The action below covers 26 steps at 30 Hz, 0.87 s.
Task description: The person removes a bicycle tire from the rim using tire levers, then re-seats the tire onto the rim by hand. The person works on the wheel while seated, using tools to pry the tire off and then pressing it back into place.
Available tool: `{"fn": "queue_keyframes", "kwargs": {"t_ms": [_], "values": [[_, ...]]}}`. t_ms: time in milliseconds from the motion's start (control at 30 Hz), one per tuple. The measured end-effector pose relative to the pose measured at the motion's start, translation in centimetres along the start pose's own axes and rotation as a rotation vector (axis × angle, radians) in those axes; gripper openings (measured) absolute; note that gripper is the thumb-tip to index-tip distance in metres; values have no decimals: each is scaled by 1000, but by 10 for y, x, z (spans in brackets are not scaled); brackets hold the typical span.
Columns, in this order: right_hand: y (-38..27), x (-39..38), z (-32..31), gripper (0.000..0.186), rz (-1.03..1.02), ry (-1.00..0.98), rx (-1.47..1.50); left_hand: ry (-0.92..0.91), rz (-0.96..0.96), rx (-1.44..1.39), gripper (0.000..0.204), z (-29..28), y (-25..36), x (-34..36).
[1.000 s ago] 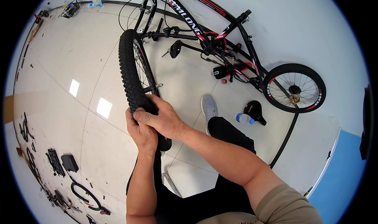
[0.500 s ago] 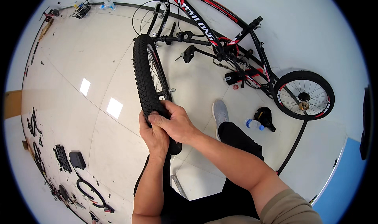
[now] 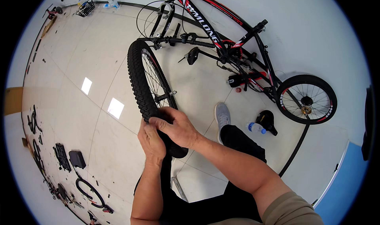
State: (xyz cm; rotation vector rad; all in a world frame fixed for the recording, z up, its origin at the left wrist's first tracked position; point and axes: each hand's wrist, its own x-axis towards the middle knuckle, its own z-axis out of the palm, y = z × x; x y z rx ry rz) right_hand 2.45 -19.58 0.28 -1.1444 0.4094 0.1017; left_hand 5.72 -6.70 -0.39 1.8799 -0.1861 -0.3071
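A bicycle wheel (image 3: 139, 78) with a black knobbly tyre stands upright in front of me, its near end by my legs. My left hand (image 3: 152, 144) grips the tyre from its left side, fingers curled under and hidden. From the right, my right hand (image 3: 177, 127) wraps over the same stretch of tyre, its thumb pressed on the tread close to the left thumb. Spokes and the hub (image 3: 161, 97) show on the wheel's right face. Where the fingertips meet the rim is hidden.
A black and red bicycle frame (image 3: 202, 23), without its front wheel, leans on the wall; its rear wheel (image 3: 306, 99) is at right. A saddle (image 3: 266, 122) and water bottle (image 3: 256, 127) lie near my shoe (image 3: 223, 116). Toolboxes (image 3: 77, 159) and bike parts lie at left.
The wheel has tilted, its far end shifting left and its right face turning more into view. Both hands keep hold of the tyre, slightly lower in the picture.
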Motion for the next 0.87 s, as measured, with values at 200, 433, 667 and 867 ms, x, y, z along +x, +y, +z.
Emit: {"fn": "queue_keyframes", "kwargs": {"t_ms": [200, 433, 667, 867], "values": [[3, 2, 5, 48, -38, 24, -25, 29, 71, 260, 67, -15, -3, 8], [0, -7, -3, 59, -84, 8, -30, 152, 8, -110, 60, -7, 6, 22], [20, -26, 1, 63, -56, -42, -123, -212, -297, -688, 81, -8, 4, 35], [16, -21, 5, 54, -2, -233, 7, -307, -322, -398, 78, -28, 0, 36]]}}
